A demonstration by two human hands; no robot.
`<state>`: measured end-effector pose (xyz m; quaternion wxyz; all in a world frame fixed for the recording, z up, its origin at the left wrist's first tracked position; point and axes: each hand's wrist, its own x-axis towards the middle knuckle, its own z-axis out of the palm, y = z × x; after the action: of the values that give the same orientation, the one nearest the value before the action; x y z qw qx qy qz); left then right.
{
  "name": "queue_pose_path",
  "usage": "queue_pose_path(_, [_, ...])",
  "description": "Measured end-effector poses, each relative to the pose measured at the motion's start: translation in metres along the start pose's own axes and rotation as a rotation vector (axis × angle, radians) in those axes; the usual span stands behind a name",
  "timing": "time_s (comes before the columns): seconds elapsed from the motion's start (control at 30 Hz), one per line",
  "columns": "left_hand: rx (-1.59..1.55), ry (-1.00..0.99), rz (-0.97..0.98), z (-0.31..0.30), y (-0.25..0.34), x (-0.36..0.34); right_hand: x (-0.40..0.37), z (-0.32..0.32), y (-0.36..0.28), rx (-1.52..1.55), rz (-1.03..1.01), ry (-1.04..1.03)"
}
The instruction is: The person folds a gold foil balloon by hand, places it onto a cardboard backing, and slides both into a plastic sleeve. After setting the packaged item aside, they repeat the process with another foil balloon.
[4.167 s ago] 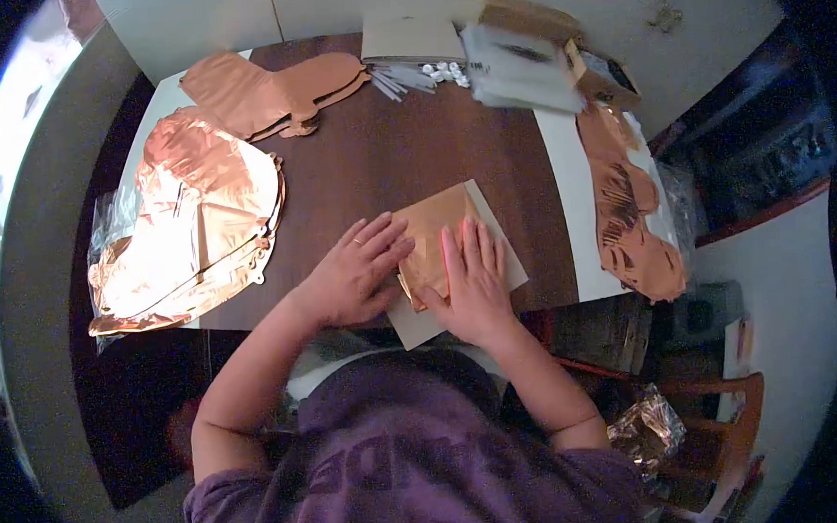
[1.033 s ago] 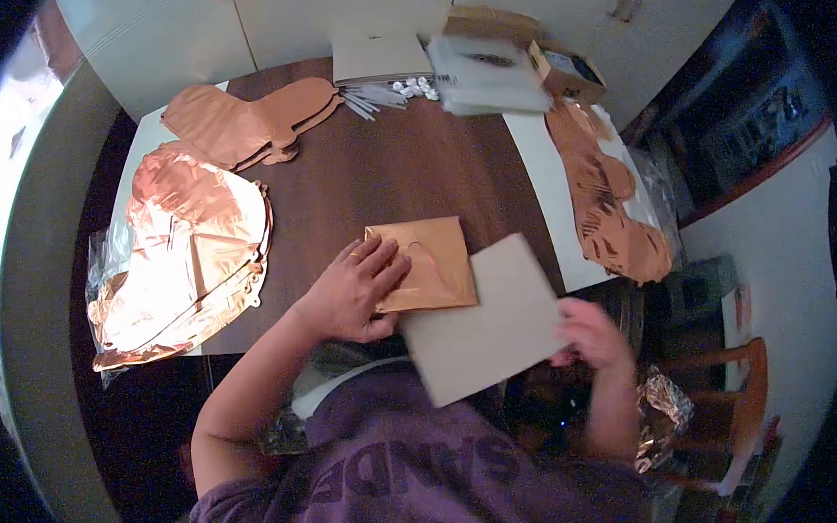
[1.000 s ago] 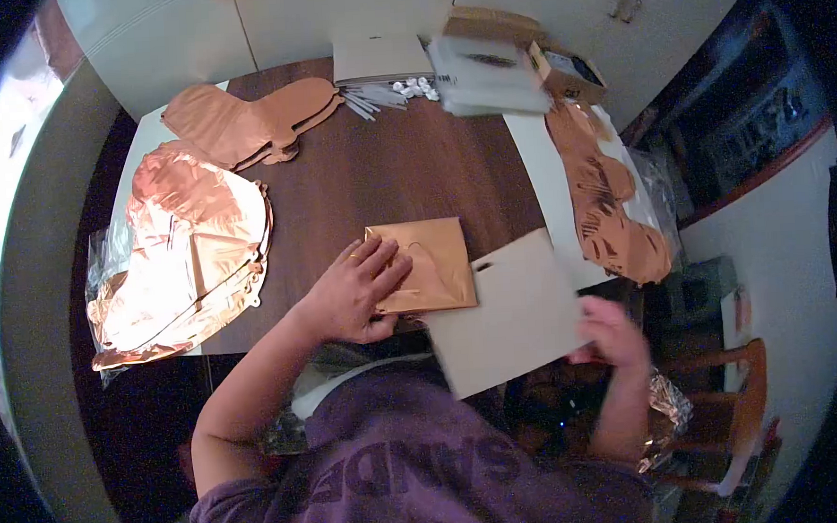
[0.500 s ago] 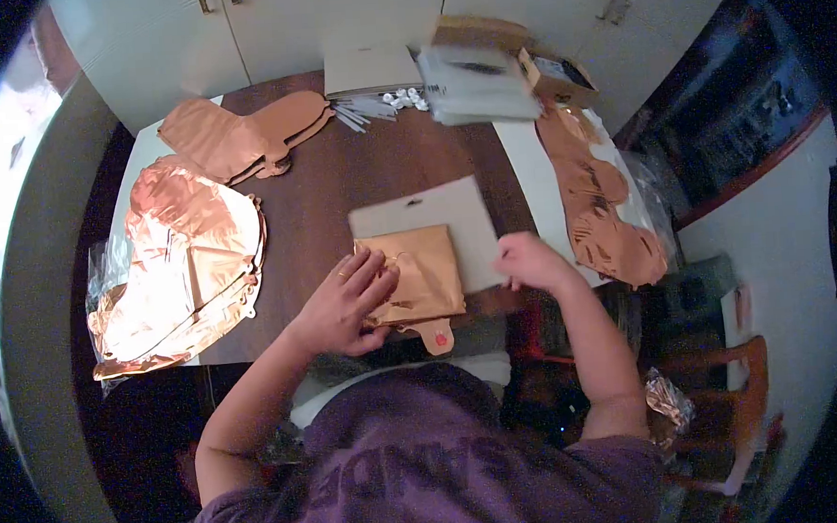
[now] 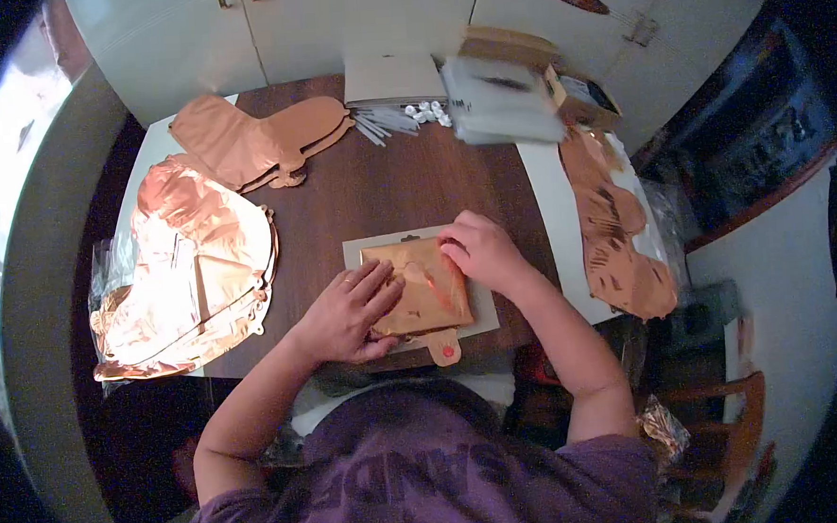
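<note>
A folded copper-coloured foil balloon (image 5: 425, 304) lies on a pale card (image 5: 486, 317) with a hang hole at its top edge. The card's border shows around the foil, and a tab with a red mark sticks out at the near side. My left hand (image 5: 350, 312) rests on the foil's left part, fingers stretched out flat. At the upper right corner, my right hand (image 5: 482, 251) has its fingers curled in a pinch on the foil's edge.
Flat copper foil balloons lie in stacks at left (image 5: 196, 264), back left (image 5: 251, 142) and right (image 5: 615, 223). Along the back are a card stack (image 5: 395, 78), clear straws (image 5: 383, 123), small white pieces (image 5: 428, 114), plastic bags (image 5: 500, 96) and an open box (image 5: 582, 97).
The card has slid left and straightened under the folded foil. My right hand has moved from the card's right edge up and left to the foil's corner. My left hand stays on the foil.
</note>
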<state>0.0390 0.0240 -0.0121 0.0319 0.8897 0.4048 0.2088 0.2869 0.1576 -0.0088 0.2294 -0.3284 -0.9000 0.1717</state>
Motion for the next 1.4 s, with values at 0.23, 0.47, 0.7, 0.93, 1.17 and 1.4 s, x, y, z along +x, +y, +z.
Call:
queue_pose_path(0.23, [0.073, -0.043, 0.023, -0.003, -0.012, 0.007, 0.000, 0.011, -0.003, -0.101, 0.192, -0.021])
queue_pose_path(0.47, [0.064, -0.077, 0.038, -0.010, -0.012, 0.006, 0.000, 0.015, -0.009, -0.130, 0.245, -0.014])
queue_pose_path(0.7, [0.064, 0.017, -0.147, 0.004, -0.022, 0.017, -0.012, 0.024, -0.012, -0.344, 0.063, 0.138])
queue_pose_path(0.93, [0.082, -0.109, -0.203, 0.023, -0.016, 0.027, -0.016, 0.030, -0.009, -0.397, 0.058, 0.184])
queue_pose_path(1.17, [0.126, -0.145, -0.224, 0.022, -0.013, 0.027, -0.023, -0.025, -0.013, 0.089, 0.311, 0.161])
queue_pose_path(1.4, [0.184, -0.175, -0.221, 0.018, -0.011, 0.032, -0.029, 0.020, -0.039, -0.172, 0.147, -0.204])
